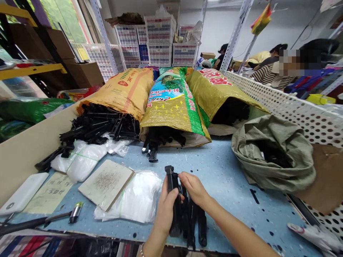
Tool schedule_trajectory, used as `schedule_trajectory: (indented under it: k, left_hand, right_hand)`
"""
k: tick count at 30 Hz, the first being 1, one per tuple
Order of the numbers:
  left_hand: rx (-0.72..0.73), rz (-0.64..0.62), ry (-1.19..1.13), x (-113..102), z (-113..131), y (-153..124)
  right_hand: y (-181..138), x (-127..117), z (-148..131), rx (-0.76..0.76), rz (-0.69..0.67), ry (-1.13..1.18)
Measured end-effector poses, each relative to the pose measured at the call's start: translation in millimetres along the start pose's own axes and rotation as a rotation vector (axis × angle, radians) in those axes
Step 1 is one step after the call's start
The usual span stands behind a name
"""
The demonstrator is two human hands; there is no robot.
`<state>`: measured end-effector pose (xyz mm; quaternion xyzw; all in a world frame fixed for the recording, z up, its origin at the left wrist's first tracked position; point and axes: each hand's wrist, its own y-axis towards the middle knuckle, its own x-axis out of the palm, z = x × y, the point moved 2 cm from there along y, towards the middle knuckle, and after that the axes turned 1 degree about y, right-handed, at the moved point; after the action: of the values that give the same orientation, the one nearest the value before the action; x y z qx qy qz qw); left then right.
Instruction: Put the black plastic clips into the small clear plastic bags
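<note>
My left hand [165,210] is wrapped round a long black plastic part [173,189] that stands upright near the front edge of the blue table [227,171]. My right hand [193,187] reaches in from the right, its fingers closed on the upper side of the same black part. More black parts of the same kind [197,223] lie flat on the table just below and right of my hands.
Three woven sacks of black parts lie at the back: orange-yellow [125,89], green-yellow [173,101], yellow [217,89]. An olive bag [273,153] sits right. White plastic bags [136,198], a square board [105,182], a lighter [75,211] lie left. People sit beyond the perforated white panel [294,107].
</note>
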<state>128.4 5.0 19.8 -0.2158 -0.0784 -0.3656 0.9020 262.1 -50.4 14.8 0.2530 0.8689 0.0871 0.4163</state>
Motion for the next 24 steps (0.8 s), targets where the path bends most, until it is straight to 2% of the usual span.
schedule_trajectory:
  k: [2,4,6,9,11,13,15,17,19,21,22,24]
  left_hand:
    - [0.055,0.061,0.047,-6.8,3.4,4.1]
    - [0.079,0.078,0.106,-10.2,4.6,6.9]
    - [0.117,0.086,0.198,-10.2,3.7,7.5]
    - [0.253,0.098,0.341,-7.1,1.3,5.3]
    - [0.308,0.104,0.393,-6.6,0.4,3.3]
    - [0.324,0.129,0.416,-9.1,1.8,1.3]
    - [0.314,0.137,0.413,-13.5,5.8,-1.1]
    - [0.281,0.101,0.395,-17.9,11.0,-4.3]
    - [0.220,0.046,0.354,-21.6,16.0,-8.5]
    - [0.164,-0.009,0.335,-23.9,19.7,-13.2]
    - [0.160,-0.027,0.351,-24.3,21.1,-15.7]
    - [0.220,-0.036,0.449,-24.1,23.3,-20.3]
  right_hand:
    - [-19.8,2.9,-11.5,-0.014,-0.088,0.079]
    - [-42.5,5.9,-21.8,-0.134,-0.132,0.020]
    - [-61.3,11.7,-25.3,-0.172,-0.139,-0.048]
    - [-69.8,20.8,-18.7,0.025,-0.187,0.070]
    - [-60.0,21.8,-12.9,0.174,-0.303,0.209]
    - [-38.8,14.3,-9.9,0.236,-0.332,0.260]
    - [-11.4,0.9,-10.8,0.171,-0.232,0.170]
    - [13.7,-11.0,-16.0,-0.005,-0.134,-0.008]
    - [29.4,-16.4,-22.3,-0.211,-0.131,-0.168]
    - [34.0,-17.2,-26.5,-0.327,-0.158,-0.222]
    - [32.9,-16.6,-27.5,-0.326,-0.176,-0.189]
    - [26.4,-14.3,-27.3,-0.195,-0.226,0.007]
